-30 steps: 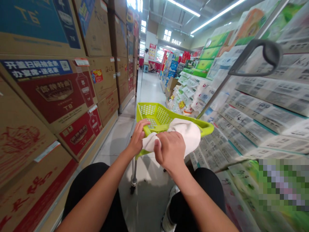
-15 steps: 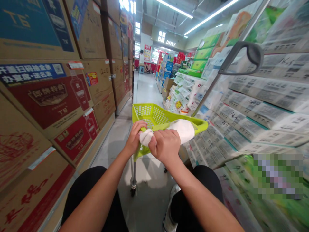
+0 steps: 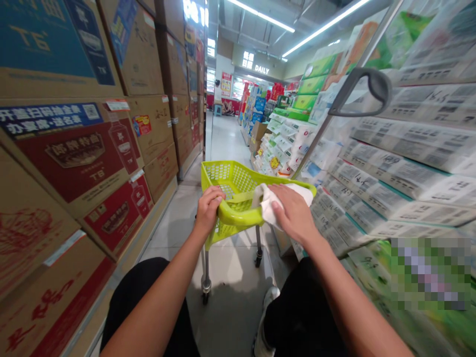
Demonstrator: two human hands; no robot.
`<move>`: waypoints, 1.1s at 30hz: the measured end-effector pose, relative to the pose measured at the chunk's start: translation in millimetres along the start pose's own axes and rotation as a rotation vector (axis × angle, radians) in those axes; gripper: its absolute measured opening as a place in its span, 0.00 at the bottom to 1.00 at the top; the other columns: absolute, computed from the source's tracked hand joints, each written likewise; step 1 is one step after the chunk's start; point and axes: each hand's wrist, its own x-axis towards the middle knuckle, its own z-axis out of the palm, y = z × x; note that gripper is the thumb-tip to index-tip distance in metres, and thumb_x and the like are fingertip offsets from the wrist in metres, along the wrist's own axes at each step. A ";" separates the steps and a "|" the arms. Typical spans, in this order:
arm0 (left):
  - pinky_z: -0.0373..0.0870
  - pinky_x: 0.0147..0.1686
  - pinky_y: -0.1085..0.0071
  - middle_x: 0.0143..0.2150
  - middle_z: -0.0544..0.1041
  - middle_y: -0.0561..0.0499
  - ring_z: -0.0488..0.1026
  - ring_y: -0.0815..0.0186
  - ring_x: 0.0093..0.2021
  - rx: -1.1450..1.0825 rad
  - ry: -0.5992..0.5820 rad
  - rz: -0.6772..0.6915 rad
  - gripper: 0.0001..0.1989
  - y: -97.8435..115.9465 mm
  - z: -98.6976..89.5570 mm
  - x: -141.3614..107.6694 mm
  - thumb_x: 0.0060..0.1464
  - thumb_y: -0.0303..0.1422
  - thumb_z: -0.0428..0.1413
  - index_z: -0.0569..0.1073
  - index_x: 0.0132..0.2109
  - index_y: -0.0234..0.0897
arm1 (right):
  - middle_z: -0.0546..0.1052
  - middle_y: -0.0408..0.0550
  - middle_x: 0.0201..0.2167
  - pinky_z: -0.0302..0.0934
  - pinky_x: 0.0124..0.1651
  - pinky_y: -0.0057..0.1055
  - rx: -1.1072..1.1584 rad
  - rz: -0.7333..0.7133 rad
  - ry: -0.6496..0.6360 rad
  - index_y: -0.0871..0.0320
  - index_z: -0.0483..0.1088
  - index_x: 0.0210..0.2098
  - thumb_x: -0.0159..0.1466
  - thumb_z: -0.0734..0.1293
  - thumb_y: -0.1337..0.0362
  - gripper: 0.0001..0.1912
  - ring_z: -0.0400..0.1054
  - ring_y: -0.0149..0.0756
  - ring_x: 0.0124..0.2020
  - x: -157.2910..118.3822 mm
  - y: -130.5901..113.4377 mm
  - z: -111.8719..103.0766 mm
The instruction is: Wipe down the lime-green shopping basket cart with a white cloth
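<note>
White cloth [image 3: 270, 204] covers the right part of the near rim of a lime basket [image 3: 238, 218], bunched in the grip of the right hand [image 3: 295, 210], likely for firm contact; the left hand [image 3: 208, 208] clasps the near-left corner, seemingly steadying it.

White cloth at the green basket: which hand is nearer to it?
Right. The right hand is on the cloth, touching it at the rim of the basket; the left hand holds the basket farther left, apart from the cloth.
</note>
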 end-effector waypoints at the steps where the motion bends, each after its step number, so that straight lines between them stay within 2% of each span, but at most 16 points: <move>1: 0.66 0.55 0.57 0.34 0.74 0.47 0.71 0.55 0.44 -0.004 0.011 0.008 0.13 -0.5 0.3 -0.2 0.56 0.38 0.50 0.74 0.28 0.40 | 0.73 0.56 0.63 0.57 0.67 0.49 0.015 0.035 -0.033 0.57 0.68 0.64 0.75 0.52 0.48 0.29 0.65 0.51 0.64 4.8 16.0 -3.7; 3: 0.65 0.53 0.58 0.34 0.74 0.47 0.71 0.55 0.45 -0.005 0.027 0.026 0.13 -0.4 1.6 -1.5 0.56 0.37 0.49 0.73 0.27 0.40 | 0.77 0.54 0.58 0.62 0.61 0.48 0.025 0.121 -0.106 0.56 0.71 0.61 0.75 0.52 0.48 0.28 0.71 0.51 0.58 13.5 40.3 -9.0; 5: 0.64 0.51 0.58 0.34 0.73 0.48 0.70 0.56 0.43 0.004 0.061 0.048 0.13 1.4 4.2 -3.4 0.57 0.37 0.48 0.72 0.28 0.40 | 0.79 0.54 0.55 0.64 0.56 0.46 0.005 0.171 -0.158 0.55 0.72 0.57 0.74 0.53 0.49 0.26 0.73 0.51 0.54 18.8 47.1 -11.4; 7: 0.62 0.48 0.59 0.32 0.71 0.48 0.68 0.57 0.40 0.025 0.106 0.081 0.14 3.6 7.3 -5.2 0.58 0.37 0.46 0.70 0.27 0.40 | 0.79 0.55 0.53 0.63 0.55 0.45 -0.025 0.118 -0.162 0.56 0.73 0.55 0.74 0.53 0.51 0.25 0.73 0.51 0.53 19.7 34.6 -11.4; 9: 0.61 0.46 0.59 0.30 0.70 0.49 0.67 0.58 0.37 0.052 0.120 0.108 0.15 4.7 9.2 -6.1 0.58 0.36 0.44 0.68 0.27 0.40 | 0.79 0.55 0.53 0.60 0.58 0.45 -0.028 -0.013 -0.140 0.56 0.73 0.55 0.74 0.53 0.52 0.23 0.72 0.50 0.54 18.4 10.5 -10.5; 11: 0.60 0.45 0.59 0.29 0.70 0.49 0.66 0.58 0.36 0.075 0.087 0.109 0.14 3.8 8.8 -5.9 0.58 0.36 0.44 0.67 0.26 0.41 | 0.78 0.53 0.55 0.58 0.60 0.44 0.002 -0.151 -0.155 0.55 0.73 0.55 0.75 0.54 0.53 0.22 0.71 0.47 0.55 19.1 -11.6 -10.6; 13: 0.60 0.45 0.59 0.29 0.71 0.49 0.67 0.58 0.36 0.073 0.057 0.111 0.14 1.2 6.7 -5.1 0.57 0.36 0.44 0.67 0.26 0.41 | 0.78 0.51 0.55 0.59 0.59 0.41 0.038 -0.219 -0.215 0.54 0.74 0.54 0.75 0.54 0.53 0.22 0.71 0.45 0.55 24.7 -18.8 -12.8; 15: 0.60 0.45 0.59 0.29 0.71 0.49 0.67 0.57 0.37 0.048 0.051 0.129 0.14 -2.0 4.7 -4.3 0.57 0.36 0.44 0.69 0.26 0.41 | 0.79 0.51 0.53 0.61 0.56 0.39 0.048 -0.156 -0.296 0.54 0.75 0.53 0.75 0.54 0.52 0.23 0.73 0.45 0.53 33.4 -7.1 -16.8; 19: 0.63 0.44 0.59 0.29 0.72 0.48 0.69 0.57 0.37 0.027 0.126 0.135 0.15 -6.0 4.7 -2.8 0.56 0.36 0.44 0.71 0.26 0.41 | 0.82 0.52 0.47 0.63 0.48 0.38 -0.003 0.177 -0.400 0.54 0.77 0.49 0.75 0.50 0.47 0.28 0.75 0.47 0.48 35.9 40.3 -23.7; 20: 0.64 0.43 0.59 0.28 0.72 0.48 0.69 0.57 0.37 0.025 0.153 0.138 0.16 -6.0 5.2 -2.4 0.55 0.36 0.44 0.71 0.25 0.41 | 0.82 0.52 0.47 0.64 0.49 0.39 -0.016 0.210 -0.382 0.55 0.77 0.50 0.75 0.50 0.48 0.29 0.75 0.48 0.48 30.6 47.9 -24.1; 22: 0.65 0.42 0.58 0.27 0.72 0.47 0.70 0.57 0.36 0.018 0.195 0.162 0.16 -5.1 6.1 -1.3 0.54 0.36 0.43 0.71 0.25 0.40 | 0.80 0.54 0.52 0.63 0.53 0.41 -0.021 0.155 -0.281 0.57 0.74 0.55 0.75 0.49 0.49 0.29 0.73 0.49 0.53 15.4 51.1 -23.5; 24: 0.66 0.42 0.58 0.26 0.71 0.46 0.70 0.57 0.35 0.023 0.207 0.178 0.16 -3.0 6.4 -0.5 0.53 0.35 0.42 0.70 0.24 0.40 | 0.76 0.55 0.60 0.60 0.60 0.43 0.009 0.004 -0.168 0.59 0.70 0.61 0.75 0.49 0.53 0.28 0.68 0.49 0.61 0.4 39.7 -22.7; 26: 0.67 0.43 0.57 0.25 0.71 0.45 0.70 0.58 0.35 0.061 0.184 0.167 0.16 -0.5 6.6 -0.4 0.53 0.36 0.41 0.69 0.24 0.40 | 0.71 0.54 0.66 0.55 0.65 0.44 0.039 -0.122 -0.124 0.60 0.66 0.65 0.75 0.48 0.56 0.28 0.62 0.46 0.67 -6.7 20.3 -23.0; 28: 0.67 0.46 0.57 0.25 0.71 0.45 0.70 0.58 0.35 0.103 0.151 0.136 0.16 1.4 7.5 -1.2 0.52 0.37 0.40 0.68 0.23 0.40 | 0.72 0.53 0.65 0.55 0.65 0.43 0.047 -0.186 -0.179 0.58 0.66 0.65 0.75 0.48 0.57 0.27 0.63 0.45 0.66 -1.9 2.0 -25.3; 30: 0.67 0.47 0.56 0.25 0.72 0.45 0.71 0.58 0.35 0.119 0.127 0.102 0.16 2.3 9.4 -2.1 0.51 0.37 0.41 0.67 0.23 0.40 | 0.77 0.52 0.59 0.59 0.58 0.40 0.039 -0.180 -0.302 0.57 0.70 0.60 0.75 0.50 0.55 0.25 0.70 0.46 0.59 13.2 -7.5 -28.9; 33: 0.68 0.47 0.56 0.25 0.72 0.45 0.73 0.56 0.36 0.103 0.141 0.065 0.15 2.1 13.6 -2.9 0.49 0.37 0.41 0.68 0.23 0.40 | 0.82 0.52 0.47 0.60 0.46 0.35 0.028 -0.036 -0.504 0.57 0.77 0.47 0.74 0.52 0.49 0.27 0.74 0.45 0.45 39.3 2.2 -33.8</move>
